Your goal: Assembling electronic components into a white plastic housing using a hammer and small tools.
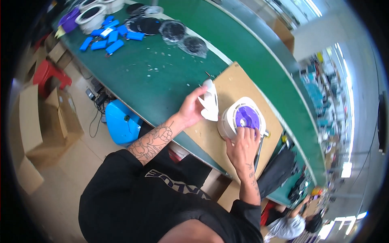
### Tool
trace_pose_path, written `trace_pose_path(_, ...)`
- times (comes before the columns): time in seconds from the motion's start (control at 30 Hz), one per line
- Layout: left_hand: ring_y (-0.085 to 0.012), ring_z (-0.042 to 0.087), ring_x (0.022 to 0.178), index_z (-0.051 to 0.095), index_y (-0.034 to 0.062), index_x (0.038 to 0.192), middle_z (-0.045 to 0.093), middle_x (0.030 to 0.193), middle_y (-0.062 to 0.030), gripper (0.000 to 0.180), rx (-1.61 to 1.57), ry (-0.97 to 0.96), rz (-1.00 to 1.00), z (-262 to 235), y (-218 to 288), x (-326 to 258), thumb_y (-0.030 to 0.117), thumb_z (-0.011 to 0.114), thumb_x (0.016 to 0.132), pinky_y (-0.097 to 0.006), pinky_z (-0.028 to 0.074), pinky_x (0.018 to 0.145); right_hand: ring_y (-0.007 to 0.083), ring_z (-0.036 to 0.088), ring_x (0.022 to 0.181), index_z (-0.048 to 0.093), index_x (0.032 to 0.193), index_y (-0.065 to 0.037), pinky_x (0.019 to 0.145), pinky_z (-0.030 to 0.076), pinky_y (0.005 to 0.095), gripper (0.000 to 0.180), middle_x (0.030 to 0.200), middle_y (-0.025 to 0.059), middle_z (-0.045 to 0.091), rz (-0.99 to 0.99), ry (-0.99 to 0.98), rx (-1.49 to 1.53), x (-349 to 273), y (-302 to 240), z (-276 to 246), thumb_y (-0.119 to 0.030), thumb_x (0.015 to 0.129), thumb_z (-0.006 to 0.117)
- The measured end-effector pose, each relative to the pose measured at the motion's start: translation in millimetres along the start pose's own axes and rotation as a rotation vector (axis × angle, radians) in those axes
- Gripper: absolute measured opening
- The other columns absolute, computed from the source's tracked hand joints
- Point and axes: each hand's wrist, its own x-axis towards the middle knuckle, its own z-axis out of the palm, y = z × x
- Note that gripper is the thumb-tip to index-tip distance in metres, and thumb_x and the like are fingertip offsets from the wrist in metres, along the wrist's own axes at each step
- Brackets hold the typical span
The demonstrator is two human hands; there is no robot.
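Observation:
My left hand [193, 108] is closed on a white curved plastic part [210, 102], raised above the left edge of a brown board [236, 77]. Resting on the board is a round white housing [227, 126] with a purple insert [248, 115] inside its rim. My right hand [243, 146] lies over the near side of the housing, fingers bent down at the purple insert; the fingertips are hidden, so any small thing under them cannot be made out. A dark slim tool [258, 154] lies beside my right hand.
The green table [133, 81] carries several blue battery packs [112, 37], black round parts in clear bags [173, 30] and white housings [90, 18] at the far left. Below stand a blue bin [119, 121], a red stool [50, 75] and cardboard boxes [60, 121]. Another person [289, 224] sits at right.

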Motion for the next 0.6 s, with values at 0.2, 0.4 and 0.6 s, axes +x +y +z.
trace_pose_path(0.2,-0.0269,0.065,0.098,0.055,0.0144,0.122,0.062,0.105,-0.0085,0.048,-0.059,-0.026,0.031,-7,0,-4,0.048,0.063,0.089,-0.062,0.055,0.082,0.0366,0.055,0.111,0.053,0.111,-0.001,0.104,0.035,0.0498,0.056,0.108,0.0193,0.059,-0.019,0.118,-0.070,64,40,9,-0.018,0.066,0.082)
trace_pose_path(0.4,-0.0205,0.060,0.096,0.049,0.0209,0.116,0.055,0.100,-0.0011,0.035,-0.124,-0.041,-0.020,-1,-3,-1,0.035,0.067,0.089,-0.055,0.056,0.076,0.0339,0.055,0.114,0.053,0.115,-0.001,0.106,0.034,0.0507,0.058,0.112,0.0169,0.061,0.084,0.011,-0.109,153,102,43,-0.024,0.069,0.081)
trace_pose_path(0.6,-0.0313,0.066,0.093,0.052,0.0138,0.123,0.062,0.104,-0.0124,0.047,-0.057,-0.067,-0.030,-3,-9,2,0.045,0.064,0.091,-0.061,0.056,0.078,0.0311,0.055,0.117,0.053,0.117,-0.003,0.108,0.033,0.0537,0.056,0.114,0.0137,0.061,0.157,0.113,-0.291,228,152,84,-0.026,0.074,0.080)
